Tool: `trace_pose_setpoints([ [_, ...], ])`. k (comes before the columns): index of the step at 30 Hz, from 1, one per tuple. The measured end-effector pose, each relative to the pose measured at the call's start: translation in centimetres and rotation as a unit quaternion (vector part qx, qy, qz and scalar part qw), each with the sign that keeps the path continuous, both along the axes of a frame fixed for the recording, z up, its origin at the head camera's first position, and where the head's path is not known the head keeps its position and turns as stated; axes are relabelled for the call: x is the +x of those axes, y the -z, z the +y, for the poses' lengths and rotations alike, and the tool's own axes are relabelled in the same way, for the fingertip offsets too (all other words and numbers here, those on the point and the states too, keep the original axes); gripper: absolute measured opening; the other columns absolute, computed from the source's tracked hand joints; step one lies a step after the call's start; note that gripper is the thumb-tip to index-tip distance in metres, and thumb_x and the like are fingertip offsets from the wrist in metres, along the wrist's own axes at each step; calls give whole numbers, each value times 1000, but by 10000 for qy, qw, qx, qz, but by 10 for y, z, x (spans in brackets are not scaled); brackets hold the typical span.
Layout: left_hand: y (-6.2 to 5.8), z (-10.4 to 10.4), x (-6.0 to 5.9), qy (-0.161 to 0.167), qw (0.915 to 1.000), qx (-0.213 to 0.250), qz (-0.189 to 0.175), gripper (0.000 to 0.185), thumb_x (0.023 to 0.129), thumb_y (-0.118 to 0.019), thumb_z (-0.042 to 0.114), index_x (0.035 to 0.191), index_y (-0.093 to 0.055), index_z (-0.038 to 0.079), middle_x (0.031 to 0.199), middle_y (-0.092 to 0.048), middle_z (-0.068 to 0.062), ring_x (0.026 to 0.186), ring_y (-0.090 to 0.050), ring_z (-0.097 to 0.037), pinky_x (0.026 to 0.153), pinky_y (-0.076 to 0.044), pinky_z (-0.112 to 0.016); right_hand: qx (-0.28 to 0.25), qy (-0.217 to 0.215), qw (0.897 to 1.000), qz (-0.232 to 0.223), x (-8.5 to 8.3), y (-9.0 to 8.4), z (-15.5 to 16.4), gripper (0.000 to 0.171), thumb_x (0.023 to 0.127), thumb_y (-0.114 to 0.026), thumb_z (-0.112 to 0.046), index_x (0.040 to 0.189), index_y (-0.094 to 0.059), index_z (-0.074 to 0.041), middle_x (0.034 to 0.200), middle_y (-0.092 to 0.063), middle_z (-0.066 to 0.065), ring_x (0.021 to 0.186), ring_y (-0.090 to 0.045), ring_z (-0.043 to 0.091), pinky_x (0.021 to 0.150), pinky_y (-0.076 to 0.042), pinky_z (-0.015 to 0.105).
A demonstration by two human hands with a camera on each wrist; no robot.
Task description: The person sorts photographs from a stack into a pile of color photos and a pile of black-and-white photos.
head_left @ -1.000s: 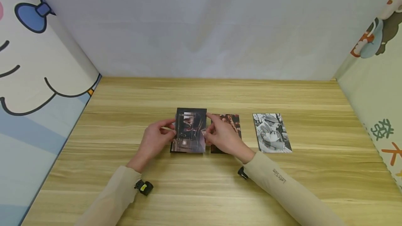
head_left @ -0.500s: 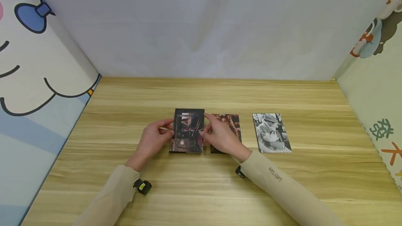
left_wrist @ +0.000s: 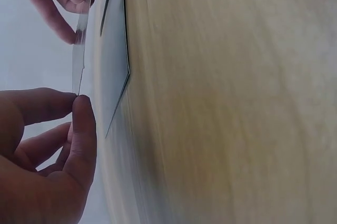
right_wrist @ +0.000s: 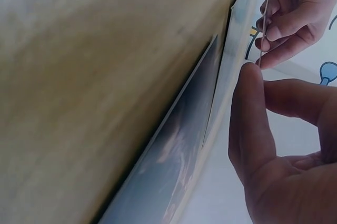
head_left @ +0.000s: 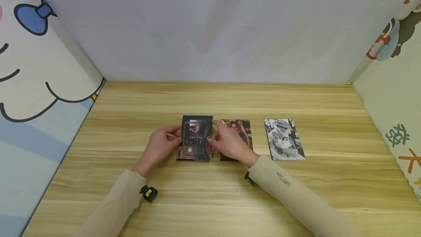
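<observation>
Between my two hands is a dark photo card (head_left: pixel 196 134), pinched at its left edge by my left hand (head_left: pixel 160 145) and at its right edge by my right hand (head_left: pixel 231 142). Both wrist views show this card (left_wrist: pixel 79 63) nearly edge-on, thumb and forefinger at each side, raised over the table. Below it another card (left_wrist: pixel 117 58) lies flat; the head view mostly hides that one, with only dark edges peeking out. My right hand partly covers a photo card of a long-haired person (head_left: pixel 244 129) on the table.
A black-and-white photo card (head_left: pixel 285 140) of a person in a hat lies to the right. The wood-grain table (head_left: pixel 210 207) ends at a pale back sheet (head_left: pixel 210 28). Printed cartoon panels stand at left (head_left: pixel 49 61) and right (head_left: pixel 394 101).
Both hands have shifted the pinched card slightly left and its top edge a bit nearer to me, bringing it more in line with the card beneath. The other photo cards have stayed put.
</observation>
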State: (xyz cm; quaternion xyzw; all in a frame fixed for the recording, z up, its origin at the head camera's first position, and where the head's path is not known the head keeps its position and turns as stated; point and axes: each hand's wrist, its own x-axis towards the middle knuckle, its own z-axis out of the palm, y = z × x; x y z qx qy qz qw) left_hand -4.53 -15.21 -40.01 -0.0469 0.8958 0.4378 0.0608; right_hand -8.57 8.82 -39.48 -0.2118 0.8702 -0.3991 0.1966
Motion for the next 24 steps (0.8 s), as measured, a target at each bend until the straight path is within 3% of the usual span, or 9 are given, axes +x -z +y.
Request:
trace_pose_setpoints([
  [8, 2, -1, -4, 95, 9996, -272, -75, 50, 91, -66, 1, 140, -60, -5, 110, -70, -16, 98, -72, -28, 78, -58, -35, 239, -16, 9997, 23, -3, 1, -4, 69, 100, -62, -1, 161, -29, 0, 87, -66, 0, 60, -60, 13, 51, -40, 26],
  [24, 5, 0, -7, 314, 9973, -652, -99, 48, 90, -67, 1, 136, -61, -9, 109, -71, -16, 95, -71, -28, 82, -59, -40, 653, -144, 9977, 119, -6, 2, -6, 68, 100, -65, -6, 158, -32, 4, 80, -65, -2, 58, -60, 13, 52, -42, 27],
])
